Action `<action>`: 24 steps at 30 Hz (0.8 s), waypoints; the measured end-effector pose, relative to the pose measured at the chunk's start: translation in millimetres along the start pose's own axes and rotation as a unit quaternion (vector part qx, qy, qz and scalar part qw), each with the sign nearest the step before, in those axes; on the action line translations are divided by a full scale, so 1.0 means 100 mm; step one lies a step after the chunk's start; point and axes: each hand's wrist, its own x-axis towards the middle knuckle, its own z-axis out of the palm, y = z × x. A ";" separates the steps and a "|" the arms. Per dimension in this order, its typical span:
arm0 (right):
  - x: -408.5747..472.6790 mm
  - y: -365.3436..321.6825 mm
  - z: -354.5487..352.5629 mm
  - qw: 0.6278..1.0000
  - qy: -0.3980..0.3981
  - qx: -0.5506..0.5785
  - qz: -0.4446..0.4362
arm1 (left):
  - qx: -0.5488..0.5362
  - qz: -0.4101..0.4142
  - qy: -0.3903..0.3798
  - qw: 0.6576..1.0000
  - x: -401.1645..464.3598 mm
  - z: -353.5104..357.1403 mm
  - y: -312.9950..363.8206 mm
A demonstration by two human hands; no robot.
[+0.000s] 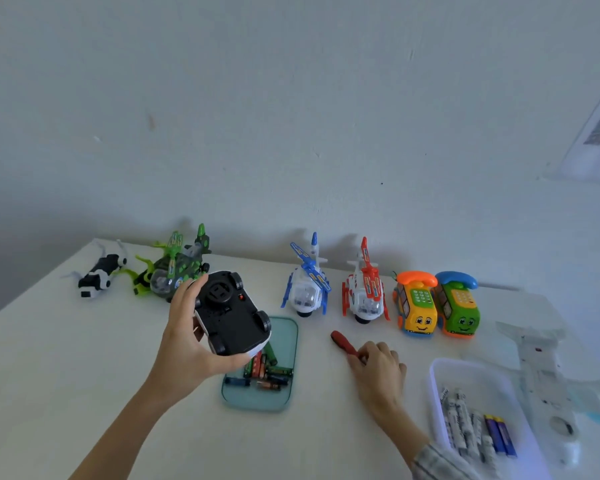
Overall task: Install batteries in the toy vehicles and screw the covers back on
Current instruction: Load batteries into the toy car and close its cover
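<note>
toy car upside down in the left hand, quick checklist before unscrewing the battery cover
1. Toy car held underside up by the left hand: ok.
2. Red-handled screwdriver gripped by the right hand: ok, though it is still lying on the table.
3. Screwdriver tip on the cover screw: not ok, the tool is well apart from the car.
4. Screw position on the cover: cannot tell, too small.
5. Batteries within reach: ok, some lie in the teal tray below the car, more in the white tray.
</note>
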 end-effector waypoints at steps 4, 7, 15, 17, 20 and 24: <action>-0.05 -0.03 0.05 0.998 0.039 -0.032 0.046 | -0.028 0.006 -0.039 0.999 0.09 -0.13 -0.06; -0.18 -0.35 -0.05 0.984 0.131 0.107 0.048 | -0.055 0.011 -0.061 0.997 0.18 -0.21 -0.11; -0.55 -1.77 -0.19 0.655 -0.355 0.660 0.100 | -0.119 0.023 -0.117 0.986 0.37 -0.24 -0.23; -0.54 -1.91 -0.12 0.557 -0.378 0.731 0.110 | -0.086 0.022 -0.122 0.989 0.41 -0.27 -0.32; -0.44 -2.06 0.03 0.540 -0.382 0.742 0.113 | 0.015 0.044 -0.125 0.991 0.50 -0.42 -0.57; -0.16 -2.20 0.13 0.665 -0.259 0.689 0.128 | 0.074 -0.018 -0.173 0.982 0.51 -0.61 -1.15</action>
